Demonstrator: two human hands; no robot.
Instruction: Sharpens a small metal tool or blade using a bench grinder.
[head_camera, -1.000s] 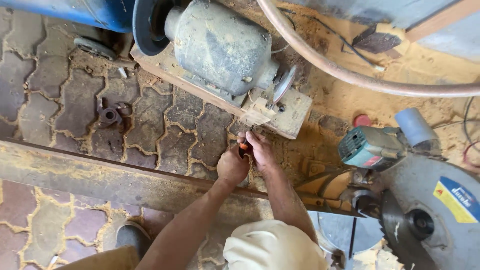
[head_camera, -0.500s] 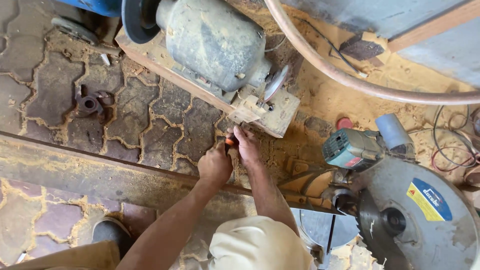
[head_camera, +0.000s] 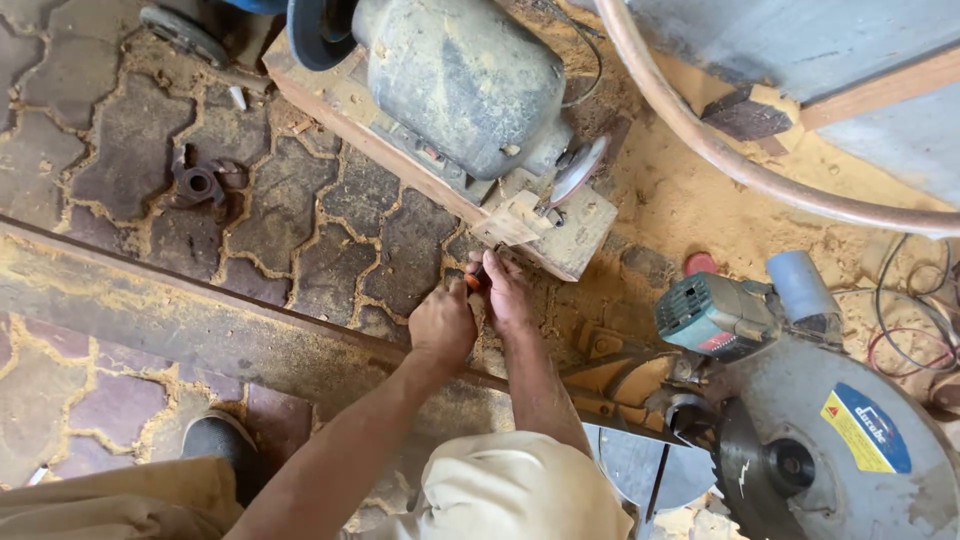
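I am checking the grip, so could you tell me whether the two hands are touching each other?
Touching. The head view shows the left hand pressed against the right hand, both closed around a small orange-handled tool just below the wooden block; no gap shows between them.

Single head-worn view, looking steeply down.
It faces paved ground from close overhead, the left hand (head_camera: 442, 325) and right hand (head_camera: 508, 292) near centre, a motor (head_camera: 460, 85) beyond them.
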